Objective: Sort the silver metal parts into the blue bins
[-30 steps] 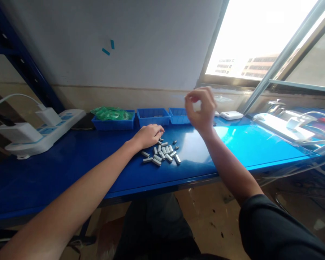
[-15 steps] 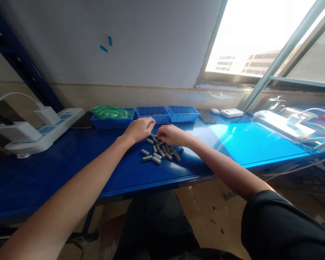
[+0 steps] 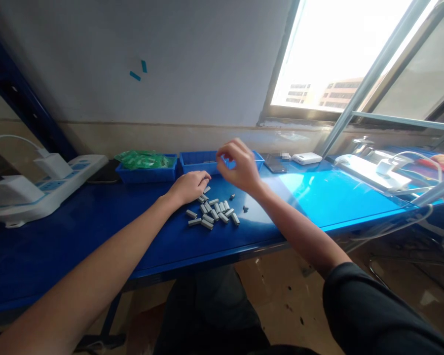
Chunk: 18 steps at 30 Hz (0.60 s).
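A pile of several small grey metal pieces (image 3: 212, 213) lies on the blue table (image 3: 96, 231). My left hand (image 3: 190, 186) rests at the pile's far left edge, fingers curled down on the pieces. My right hand (image 3: 240, 165) is raised above the pile, in front of the middle blue bin (image 3: 198, 161), thumb and fingers pinched together; what they hold is too small to see.
A blue bin of green packets (image 3: 145, 165) stands left of the middle bin, a third bin (image 3: 259, 158) to its right. A white power strip with chargers (image 3: 40, 185) lies far left. A phone (image 3: 275, 164), white boxes and cables sit right under the window.
My right hand went down from the air to the pile, then rose again with fingers pinched, towards the middle bin. My left hand stayed at the pile.
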Each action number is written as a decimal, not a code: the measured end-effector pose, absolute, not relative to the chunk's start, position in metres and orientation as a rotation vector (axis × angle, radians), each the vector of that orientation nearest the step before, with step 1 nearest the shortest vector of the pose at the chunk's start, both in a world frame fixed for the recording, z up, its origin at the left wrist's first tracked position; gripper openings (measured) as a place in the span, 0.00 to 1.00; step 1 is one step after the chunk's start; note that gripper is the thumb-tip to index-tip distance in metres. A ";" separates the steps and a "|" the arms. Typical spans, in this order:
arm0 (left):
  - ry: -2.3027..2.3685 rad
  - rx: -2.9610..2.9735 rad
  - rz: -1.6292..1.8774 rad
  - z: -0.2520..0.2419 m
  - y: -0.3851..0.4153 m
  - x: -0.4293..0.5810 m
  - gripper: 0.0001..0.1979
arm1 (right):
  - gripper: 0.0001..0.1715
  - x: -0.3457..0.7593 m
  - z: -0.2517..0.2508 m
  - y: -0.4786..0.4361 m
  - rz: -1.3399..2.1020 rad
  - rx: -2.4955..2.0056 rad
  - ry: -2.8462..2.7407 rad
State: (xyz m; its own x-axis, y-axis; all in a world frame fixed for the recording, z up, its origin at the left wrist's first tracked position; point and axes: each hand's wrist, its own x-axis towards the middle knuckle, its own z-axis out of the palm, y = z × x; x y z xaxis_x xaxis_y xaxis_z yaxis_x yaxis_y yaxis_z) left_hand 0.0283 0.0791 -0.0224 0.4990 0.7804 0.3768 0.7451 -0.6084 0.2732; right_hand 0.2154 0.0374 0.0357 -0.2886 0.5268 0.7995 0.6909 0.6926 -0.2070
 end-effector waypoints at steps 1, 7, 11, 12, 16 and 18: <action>1.343 2.645 0.719 -0.022 0.078 0.029 0.17 | 0.11 0.226 0.045 0.039 -0.293 -0.921 -1.803; 1.336 2.650 0.677 -0.018 0.071 0.033 0.17 | 0.13 0.279 0.051 0.063 -0.120 -1.341 -1.957; 1.327 2.664 0.661 -0.019 0.072 0.033 0.16 | 0.21 0.270 0.027 0.055 0.433 -1.522 -2.498; 1.321 2.675 0.663 -0.019 0.072 0.033 0.16 | 0.22 0.264 0.024 0.051 0.464 -1.488 -2.551; 1.302 2.714 0.653 -0.018 0.072 0.033 0.16 | 0.18 0.246 0.022 0.043 0.414 -1.404 -2.700; 1.298 2.730 0.624 -0.016 0.070 0.034 0.16 | 0.18 0.247 0.025 0.044 0.411 -1.408 -2.719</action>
State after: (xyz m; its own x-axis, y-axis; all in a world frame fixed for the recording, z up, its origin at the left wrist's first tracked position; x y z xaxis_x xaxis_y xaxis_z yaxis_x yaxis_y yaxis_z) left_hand 0.0343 0.0698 -0.0160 0.5647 0.7547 0.3340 0.7324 -0.6448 0.2187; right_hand 0.2470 0.0436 0.0245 -0.5833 0.8088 -0.0753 0.7949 0.5493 -0.2576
